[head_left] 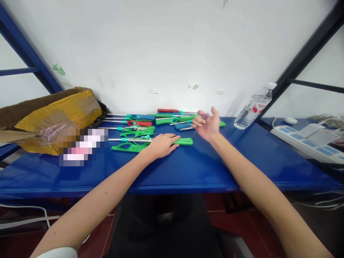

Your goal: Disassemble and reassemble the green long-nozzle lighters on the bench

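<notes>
Green lighter casing [185, 141] lies on our tabletop [177, 175], gripped in our left hand's [162, 145] fingers, presumably for steadiness, while our right hand [209, 125] clasps a purple-handled tool [206, 116], angled so its tip seemingly, though too small to confirm, meets the casing's end.

The nearest lighter [185, 141] showed a bright green casing, as did the loose shell [128, 147] beside it. The screwdriver [206, 116] had a purple handle and a grey metallic shaft. Rear lighters [167, 110] varied: red, blue and green grips, turquoise collars, silvery tubes. The tabletop [172, 175] was plain glossy blue. The brown carton [37, 98] carried yellow tape [53, 111]. The clear bottle [243, 115] bore a red-and-white label and white cap. The power strip [301, 143] was white with light-blue panels. The wall [150, 43] was white, patched pale green. Pale lines crossed the red-brown floor [262, 229].
</notes>
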The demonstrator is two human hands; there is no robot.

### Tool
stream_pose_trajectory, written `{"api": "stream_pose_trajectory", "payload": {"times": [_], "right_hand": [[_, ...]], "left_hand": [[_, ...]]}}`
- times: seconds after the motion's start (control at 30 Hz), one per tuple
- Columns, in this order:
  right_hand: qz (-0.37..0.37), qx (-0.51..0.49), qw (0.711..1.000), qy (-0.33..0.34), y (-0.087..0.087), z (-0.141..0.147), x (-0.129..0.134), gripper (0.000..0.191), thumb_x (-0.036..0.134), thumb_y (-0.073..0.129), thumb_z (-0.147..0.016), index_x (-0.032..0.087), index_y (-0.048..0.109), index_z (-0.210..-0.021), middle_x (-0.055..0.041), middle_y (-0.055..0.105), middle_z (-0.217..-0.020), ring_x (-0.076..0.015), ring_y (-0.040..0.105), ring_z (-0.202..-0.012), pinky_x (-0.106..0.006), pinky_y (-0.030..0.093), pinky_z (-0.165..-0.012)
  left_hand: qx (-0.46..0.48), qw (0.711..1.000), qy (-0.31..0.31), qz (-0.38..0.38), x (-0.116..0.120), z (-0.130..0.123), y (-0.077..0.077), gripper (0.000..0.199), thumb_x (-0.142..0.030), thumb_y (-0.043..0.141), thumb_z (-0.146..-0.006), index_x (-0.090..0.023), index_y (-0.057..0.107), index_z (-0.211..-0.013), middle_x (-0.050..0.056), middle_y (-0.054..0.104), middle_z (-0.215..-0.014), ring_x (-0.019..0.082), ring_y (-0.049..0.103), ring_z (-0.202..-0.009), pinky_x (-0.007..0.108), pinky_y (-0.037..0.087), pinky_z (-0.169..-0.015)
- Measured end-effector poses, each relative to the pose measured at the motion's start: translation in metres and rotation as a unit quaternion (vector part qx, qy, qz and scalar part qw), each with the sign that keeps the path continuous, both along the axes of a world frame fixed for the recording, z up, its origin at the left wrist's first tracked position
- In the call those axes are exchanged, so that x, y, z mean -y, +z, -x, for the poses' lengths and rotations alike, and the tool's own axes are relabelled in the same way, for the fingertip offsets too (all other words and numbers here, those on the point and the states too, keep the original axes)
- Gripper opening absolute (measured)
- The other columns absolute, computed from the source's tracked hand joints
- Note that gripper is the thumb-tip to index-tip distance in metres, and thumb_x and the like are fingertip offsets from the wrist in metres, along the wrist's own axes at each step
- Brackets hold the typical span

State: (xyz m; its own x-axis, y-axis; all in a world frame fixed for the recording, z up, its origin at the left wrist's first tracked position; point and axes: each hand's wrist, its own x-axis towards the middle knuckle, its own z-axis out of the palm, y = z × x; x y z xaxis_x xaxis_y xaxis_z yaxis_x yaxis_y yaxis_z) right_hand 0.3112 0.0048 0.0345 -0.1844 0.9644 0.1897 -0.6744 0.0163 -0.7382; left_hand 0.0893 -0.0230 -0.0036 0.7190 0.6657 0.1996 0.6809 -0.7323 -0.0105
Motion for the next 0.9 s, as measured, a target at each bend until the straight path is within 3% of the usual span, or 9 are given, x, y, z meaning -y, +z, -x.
{"api": "stream_pose_trajectory", "payload": {"times": [0.17, 0.27, 0.33, 0.53, 0.67, 0.83, 0.9], "right_hand": [[0.02, 0.019, 1.0, -0.01, 0.0028, 0.0022, 0.0044, 0.031, 0.046, 0.053, -0.089, 0.024, 0.042, -0.07, 0.0047, 0.042, -0.056, -0.0127, 0.045, -0.05, -0.025, 0.045, -0.048], [0.02, 0.027, 0.999, -0.035, 0.0023, 0.005, 0.0036, 0.034, 0.042, 0.058, -0.089, 0.023, 0.041, -0.067, 0.0017, 0.054, -0.069, -0.0132, 0.057, -0.065, -0.024, 0.05, -0.057], [0.014, 0.029, 0.999, -0.035, 0.0013, 0.0066, 0.0024, 0.039, 0.043, 0.059, -0.09, 0.022, 0.039, -0.064, 0.003, 0.051, -0.065, -0.0122, 0.056, -0.062, -0.024, 0.05, -0.058], [0.015, 0.012, 1.0, 0.013, 0.0011, 0.0076, 0.0036, 0.042, 0.058, 0.052, -0.092, 0.024, 0.043, -0.069, 0.0095, 0.02, -0.045, -0.0109, 0.029, -0.041, -0.023, 0.043, -0.048], [0.023, 0.009, 1.0, 0.011, 0.0033, 0.0066, 0.0075, 0.038, 0.054, 0.044, -0.094, 0.024, 0.044, -0.07, 0.0082, 0.025, -0.048, -0.0117, 0.031, -0.043, -0.025, 0.043, -0.048], [0.021, 0.027, 0.999, -0.012, 0.0018, 0.006, 0.004, 0.033, 0.045, 0.058, -0.089, 0.023, 0.041, -0.069, 0.0033, 0.049, -0.065, -0.0124, 0.049, -0.056, -0.024, 0.046, -0.052], [0.013, 0.024, 0.999, -0.021, 0.0004, 0.0063, 0.0015, 0.038, 0.045, 0.06, -0.089, 0.023, 0.038, -0.067, 0.0036, 0.05, -0.066, -0.0117, 0.051, -0.057, -0.024, 0.047, -0.053]], "left_hand": [[0.002, 1.0, 0.0, 0.002, 0.0001, 0.0001, 0.0002, 0.045, -0.038, 0.038, -0.103, -0.022, 0.048, -0.143, 0.008, 0.056, -0.141, 0.025, 0.054, -0.127, 0.036, 0.046, -0.1], [0.003, 1.0, -0.001, 0.004, -0.0001, 0.0002, -0.0002, 0.046, -0.038, 0.038, -0.102, -0.022, 0.048, -0.144, 0.008, 0.057, -0.141, 0.025, 0.054, -0.128, 0.037, 0.045, -0.1], [0.002, 1.0, -0.001, 0.003, -0.0002, 0.0001, -0.0004, 0.046, -0.038, 0.038, -0.102, -0.022, 0.048, -0.144, 0.008, 0.056, -0.141, 0.025, 0.054, -0.128, 0.037, 0.045, -0.1], [-0.002, 1.0, 0.001, 0.003, -0.0004, 0.0002, -0.0002, 0.046, -0.039, 0.038, -0.102, -0.022, 0.048, -0.144, 0.008, 0.056, -0.141, 0.025, 0.054, -0.127, 0.036, 0.045, -0.1], [0.0, 1.0, -0.001, 0.003, -0.0006, 0.0005, 0.0, 0.046, -0.038, 0.038, -0.102, -0.021, 0.048, -0.144, 0.008, 0.056, -0.141, 0.025, 0.054, -0.127, 0.036, 0.045, -0.1], [-0.001, 1.0, 0.0, 0.004, -0.0002, 0.0001, 0.0003, 0.046, -0.038, 0.037, -0.102, -0.022, 0.048, -0.144, 0.008, 0.056, -0.141, 0.024, 0.054, -0.127, 0.035, 0.045, -0.101], [-0.003, 1.0, 0.0, 0.004, -0.0001, -0.0001, 0.0004, 0.046, -0.038, 0.038, -0.102, -0.022, 0.048, -0.144, 0.008, 0.056, -0.141, 0.024, 0.054, -0.127, 0.035, 0.045, -0.101]]}}
